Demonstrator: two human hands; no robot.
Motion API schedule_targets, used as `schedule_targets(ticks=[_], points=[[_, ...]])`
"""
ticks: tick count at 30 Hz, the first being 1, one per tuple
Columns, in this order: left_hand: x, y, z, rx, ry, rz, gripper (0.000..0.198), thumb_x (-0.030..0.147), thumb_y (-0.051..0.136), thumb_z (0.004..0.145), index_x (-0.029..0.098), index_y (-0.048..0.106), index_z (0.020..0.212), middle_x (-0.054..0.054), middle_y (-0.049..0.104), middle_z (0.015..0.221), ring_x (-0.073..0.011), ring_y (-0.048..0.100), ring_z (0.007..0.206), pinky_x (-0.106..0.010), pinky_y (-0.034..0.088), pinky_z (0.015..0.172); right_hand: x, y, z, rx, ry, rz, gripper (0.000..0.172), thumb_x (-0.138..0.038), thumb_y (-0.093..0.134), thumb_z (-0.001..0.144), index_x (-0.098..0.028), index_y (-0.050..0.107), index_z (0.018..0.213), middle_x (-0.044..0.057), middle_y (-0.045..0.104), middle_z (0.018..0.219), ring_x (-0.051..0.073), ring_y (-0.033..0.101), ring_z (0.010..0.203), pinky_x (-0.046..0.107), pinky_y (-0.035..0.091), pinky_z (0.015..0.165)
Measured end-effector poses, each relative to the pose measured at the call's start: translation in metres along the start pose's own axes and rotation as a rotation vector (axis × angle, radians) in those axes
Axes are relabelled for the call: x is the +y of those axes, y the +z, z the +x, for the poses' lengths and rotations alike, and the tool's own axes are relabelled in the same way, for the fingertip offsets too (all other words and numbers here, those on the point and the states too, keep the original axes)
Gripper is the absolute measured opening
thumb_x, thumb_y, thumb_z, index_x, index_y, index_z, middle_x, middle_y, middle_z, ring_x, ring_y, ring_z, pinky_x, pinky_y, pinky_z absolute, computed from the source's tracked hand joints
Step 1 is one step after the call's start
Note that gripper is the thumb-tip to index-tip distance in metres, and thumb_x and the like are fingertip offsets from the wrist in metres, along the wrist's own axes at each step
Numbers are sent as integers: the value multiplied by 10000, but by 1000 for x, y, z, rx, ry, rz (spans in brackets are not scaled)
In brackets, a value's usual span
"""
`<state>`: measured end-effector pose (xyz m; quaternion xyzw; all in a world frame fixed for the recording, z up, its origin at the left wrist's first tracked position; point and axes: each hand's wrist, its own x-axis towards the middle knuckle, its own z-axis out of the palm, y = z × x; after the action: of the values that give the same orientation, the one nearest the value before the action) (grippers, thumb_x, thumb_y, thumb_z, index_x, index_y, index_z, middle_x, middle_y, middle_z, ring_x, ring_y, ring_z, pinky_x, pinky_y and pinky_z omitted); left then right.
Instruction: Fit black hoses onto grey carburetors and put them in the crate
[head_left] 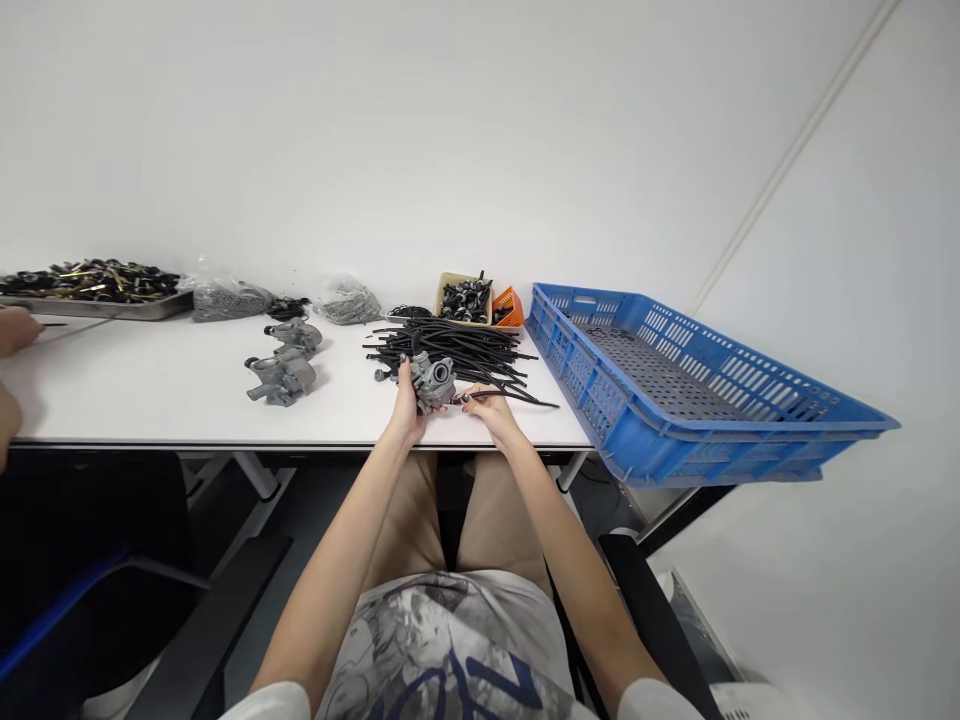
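Observation:
My left hand [406, 408] is closed around a grey metal carburetor [435, 378], holding it just above the table's front edge. A round opening on the carburetor faces up toward me. My right hand [487, 408] pinches a thin black rubber hose [517, 396] close to the carburetor's lower right side. One end of the hose trails off to the right; whether the other end touches the carburetor is hidden by my fingers. Behind both hands lies a loose pile of black hoses [457, 345]. Two more carburetors [283, 378] rest on the table to the left.
A big blue plastic crate [645, 425] juts past the table's right edge. At the back are a cream basket [439, 296] of black parts, an orange bin [511, 308], plastic bags [346, 300] and a metal tray [161, 308] of fittings. Another person's hands [16, 330] show at far left.

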<state>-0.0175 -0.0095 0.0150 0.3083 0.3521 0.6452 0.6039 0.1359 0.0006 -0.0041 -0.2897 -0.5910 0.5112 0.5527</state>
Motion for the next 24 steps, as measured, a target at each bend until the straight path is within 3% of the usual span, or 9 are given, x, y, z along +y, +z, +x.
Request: schedule_targets(ticks=[5, 12, 24], points=[[3, -1, 0, -52, -60, -13, 704, 739, 309, 882, 147, 660, 1033, -83, 720, 742, -179, 648, 522, -212, 394, 343, -3, -1, -1, 25, 42, 57, 364, -445, 866, 523, -202, 649, 686, 10, 640, 684, 164, 574, 697, 287, 456, 662], [1, -4, 0, -163, -121, 20, 683, 711, 292, 901, 134, 658, 919, -40, 647, 584, -142, 549, 373, -212, 351, 292, 0, -1, 0, 98, 16, 51, 375, -418, 842, 562, -214, 544, 660, -43, 560, 636, 118, 516, 615, 260, 438, 633], [0, -4, 0, -215, -113, 38, 595, 638, 358, 920, 127, 662, 948, -41, 645, 589, -142, 534, 356, -226, 361, 282, 1, -2, -2, 143, -107, 56, 405, -385, 853, 568, -233, 548, 786, -25, 561, 760, 131, 519, 688, 260, 435, 671]])
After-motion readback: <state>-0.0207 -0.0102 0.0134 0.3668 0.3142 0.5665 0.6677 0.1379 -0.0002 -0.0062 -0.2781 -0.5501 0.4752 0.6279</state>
